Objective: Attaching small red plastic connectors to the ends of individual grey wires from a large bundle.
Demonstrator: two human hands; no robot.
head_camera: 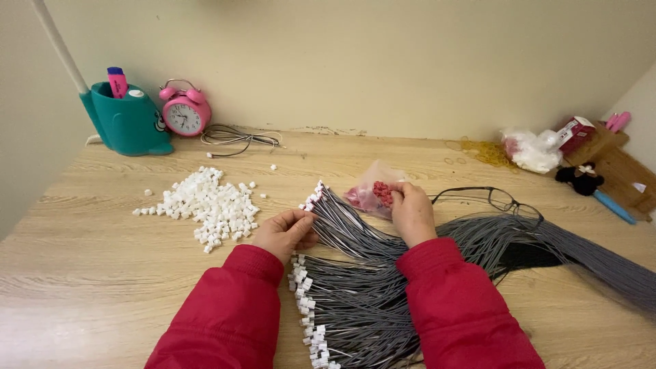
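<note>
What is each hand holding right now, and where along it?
The left hand pinches a bunch of grey wires just behind their white connector ends. The right hand has its fingertips in a clear bag of small red pieces.

wires (pixel 369 301) grey | connectors (pixel 212 205) white | clock (pixel 184 113) pink | sleeves (pixel 225 321) red | holder (pixel 126 123) teal

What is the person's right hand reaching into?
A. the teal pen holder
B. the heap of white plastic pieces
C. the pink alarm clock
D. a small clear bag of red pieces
D: the right hand has its fingertips in the small clear bag of red pieces, lying on the table beside the grey wires, far from the teal holder and the clock.
</note>
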